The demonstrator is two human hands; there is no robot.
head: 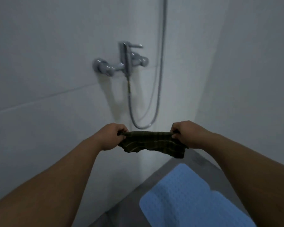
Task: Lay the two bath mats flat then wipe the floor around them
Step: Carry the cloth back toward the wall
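- A dim bathroom corner fills the frame: pale tiled walls take up the left, centre and right, and they meet in a corner that runs down the middle right.
- A strip of grey floor shows in the lower centre and along the base of the right-hand wall.
- A chrome shower mixer is fixed to the wall in the upper centre, with its lever pointing right.
- A shower hose drops from the top edge, loops just above the hands and rises back to the underside of the mixer.
- Both bare forearms reach in from the lower corners and meet at mid-frame.
- The left hand has its fingers curled and pinches the left upper corner of a dark checked cloth.
- The right hand pinches the right upper corner the same way, fingers curled in against the thumb.
- The cloth is stretched between the two hands in the air, its top edge taut and the rest hanging in loose folds below.
- A blue bath mat with a waffle texture lies on the floor in the lower right, flat as far as it shows, below the cloth and partly hidden by the right forearm.
- A seam or edge crosses the blue near the forearm; whether this is one mat or two overlapping cannot be told.
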